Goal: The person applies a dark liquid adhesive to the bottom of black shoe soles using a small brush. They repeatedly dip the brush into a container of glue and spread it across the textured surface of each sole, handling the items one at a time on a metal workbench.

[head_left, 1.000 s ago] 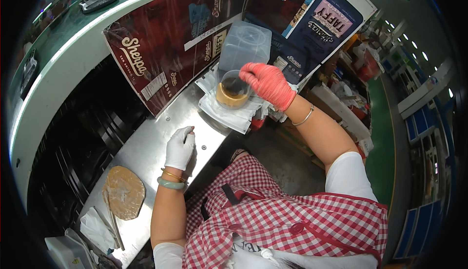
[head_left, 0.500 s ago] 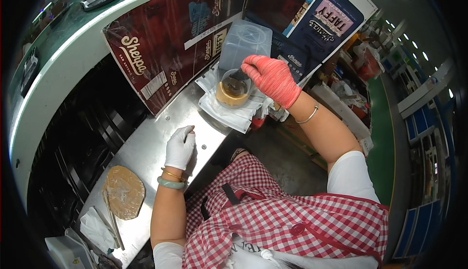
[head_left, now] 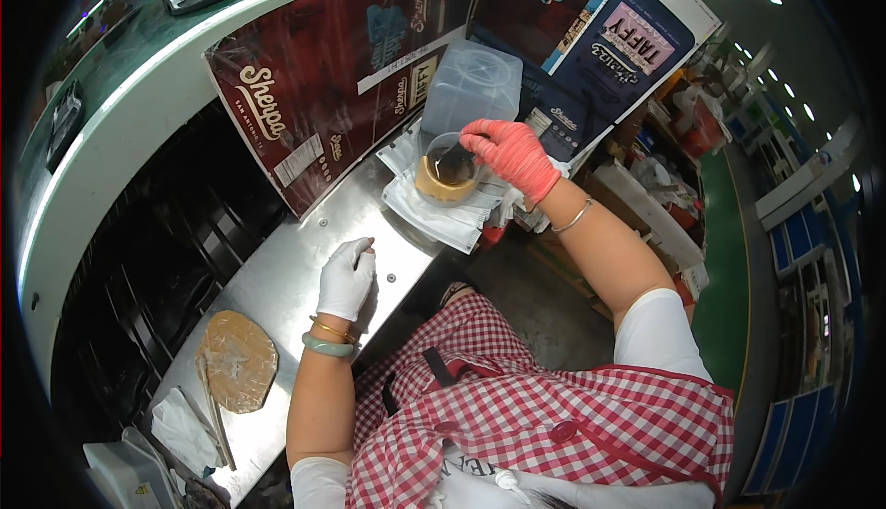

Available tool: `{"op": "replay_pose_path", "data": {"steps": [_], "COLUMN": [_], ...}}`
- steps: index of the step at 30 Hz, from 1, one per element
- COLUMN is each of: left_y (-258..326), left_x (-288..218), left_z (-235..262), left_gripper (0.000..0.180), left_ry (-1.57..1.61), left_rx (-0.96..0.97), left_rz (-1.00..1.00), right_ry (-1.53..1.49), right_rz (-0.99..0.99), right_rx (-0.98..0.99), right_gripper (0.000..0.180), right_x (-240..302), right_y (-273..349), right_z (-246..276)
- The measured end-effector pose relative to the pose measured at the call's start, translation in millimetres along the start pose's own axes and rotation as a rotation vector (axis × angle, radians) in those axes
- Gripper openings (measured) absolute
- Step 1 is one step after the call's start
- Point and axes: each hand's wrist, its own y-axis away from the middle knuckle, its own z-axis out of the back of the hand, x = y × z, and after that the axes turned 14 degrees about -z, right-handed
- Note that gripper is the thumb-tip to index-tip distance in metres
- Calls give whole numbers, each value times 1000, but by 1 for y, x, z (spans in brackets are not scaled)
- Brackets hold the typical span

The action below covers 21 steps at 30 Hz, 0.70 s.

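My right hand (head_left: 513, 157), in a red knitted glove, is at the right rim of a clear plastic cup (head_left: 449, 186). Its fingers are pinched together, and whatever they hold is too small to make out. A tan band wraps the lower part of the cup, and the inside looks dark. Under the cup lie white folded sheets or packets (head_left: 420, 218). My left hand (head_left: 347, 280), in a white glove with bare fingertips, rests over the metal table (head_left: 286, 274). Its fingers are curled together; I cannot see what, if anything, is between them.
Behind the cup stands a translucent plastic container (head_left: 472, 84). Printed cardboard panels (head_left: 323, 103) wall off the table's far side. At the near left lie a round tan disc in clear film (head_left: 238, 361), a thin stick (head_left: 217, 417) and white crumpled paper (head_left: 183, 431). Boxes (head_left: 637, 204) stand at right.
My right hand has come down slightly, its fingertips now lower at the cup's rim. The left hand keeps its place and pose. The whole view has shifted a little.
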Motion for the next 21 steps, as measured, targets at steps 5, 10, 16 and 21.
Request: {"op": "replay_pose_path", "data": {"steps": [5, 10, 16, 21], "left_y": [-1, -1, -2, -2], "left_x": [-2, 1, 1, -2], "left_z": [-2, -1, -2, 0], "left_gripper": [25, 25, 25, 25], "left_ry": [-22, -14, -8, -23], "left_rx": [9, 6, 9, 12], "left_rz": [-11, -18, -6, -26], "right_ry": [249, 266, 459, 684], "right_rz": [154, 296, 643, 395], "right_rx": [68, -101, -206, -181], "right_gripper": [23, 21, 18, 19], "right_x": [1, -3, -27, -15], "right_y": [5, 8, -6, -3], "right_z": [32, 19, -16, -15]}}
